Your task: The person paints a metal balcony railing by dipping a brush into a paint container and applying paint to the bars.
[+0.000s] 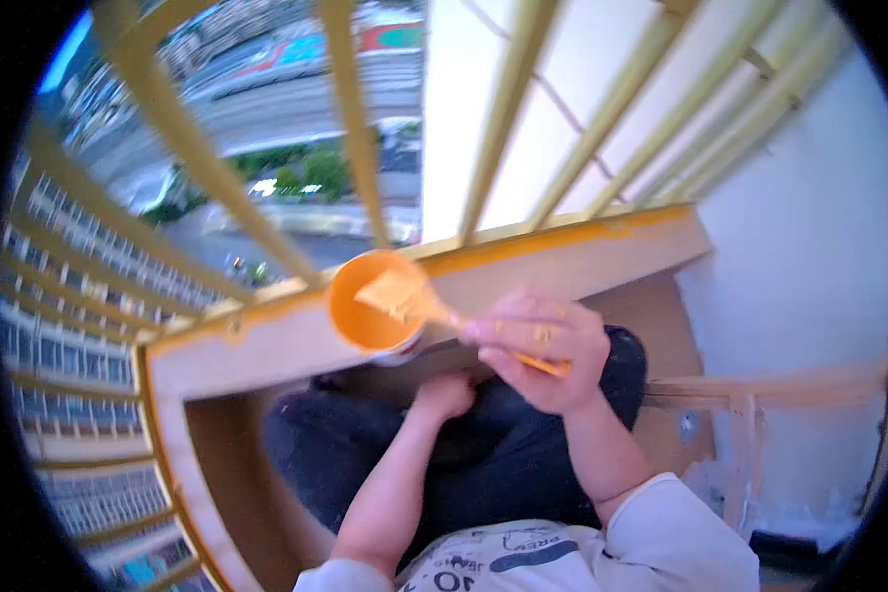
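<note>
An orange paintbrush (434, 312) is in my right hand (548, 347), its handle gripped between thumb and fingers. Thick orange paint coats the bristles, which are over the mouth of a round paint cup (347, 326). Orange paint lines the inside of the cup, and its outer wall is pale. Yellow paint spots mark my right hand's fingers. Below and to the right of the cup, my left hand (448, 395) rests near my legs with its fingers curled in; whether it holds anything is hidden.
Yellow railing bars (358, 128) rise beyond a pale ledge (641, 248) with orange paint along its outer edge. Buildings and a road lie far below outside. A white wall (789, 247) and a wooden frame (696, 388) stand at the right. My crossed legs fill the lower middle.
</note>
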`<state>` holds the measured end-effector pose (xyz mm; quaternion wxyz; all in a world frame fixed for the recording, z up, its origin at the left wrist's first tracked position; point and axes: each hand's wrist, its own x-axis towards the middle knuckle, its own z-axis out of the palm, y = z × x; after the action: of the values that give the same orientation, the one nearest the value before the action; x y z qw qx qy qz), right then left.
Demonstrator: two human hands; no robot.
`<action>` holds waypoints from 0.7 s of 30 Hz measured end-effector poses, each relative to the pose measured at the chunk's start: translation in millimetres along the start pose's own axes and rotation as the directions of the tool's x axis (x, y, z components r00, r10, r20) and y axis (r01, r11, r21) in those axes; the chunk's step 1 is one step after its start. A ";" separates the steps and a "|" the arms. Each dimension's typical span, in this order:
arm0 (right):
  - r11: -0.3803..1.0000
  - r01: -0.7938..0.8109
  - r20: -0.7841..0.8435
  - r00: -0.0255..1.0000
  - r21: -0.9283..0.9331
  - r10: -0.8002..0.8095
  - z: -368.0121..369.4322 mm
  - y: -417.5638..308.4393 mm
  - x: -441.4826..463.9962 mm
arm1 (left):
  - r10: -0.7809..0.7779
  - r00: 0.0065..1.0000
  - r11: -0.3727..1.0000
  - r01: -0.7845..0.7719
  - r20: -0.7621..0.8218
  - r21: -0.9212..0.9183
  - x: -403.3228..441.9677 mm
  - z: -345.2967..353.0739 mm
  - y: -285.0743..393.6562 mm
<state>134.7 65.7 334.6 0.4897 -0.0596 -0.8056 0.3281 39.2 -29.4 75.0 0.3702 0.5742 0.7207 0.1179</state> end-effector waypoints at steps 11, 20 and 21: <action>0.839 -0.395 -0.712 0.702 -0.374 0.014 -185.7 18.4 -36.6 | -0.072 0.969 0.959 0.001 0.238 0.284 -6.5 -28.3 18.5; 0.014 0.103 0.096 0.962 -0.995 -0.255 -291.0 68.5 81.2 | -0.006 0.970 0.989 -0.030 0.244 0.144 4.5 -10.4 -11.2; -0.071 0.092 0.101 0.986 -0.993 -0.134 -292.0 76.3 80.3 | -0.005 0.970 0.990 -0.030 0.245 0.138 1.5 -14.5 -5.6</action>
<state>318.1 295.9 439.2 0.3290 -0.3346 -0.7854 -0.4037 25.3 -26.1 81.2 0.4138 0.6136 0.6725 -0.0026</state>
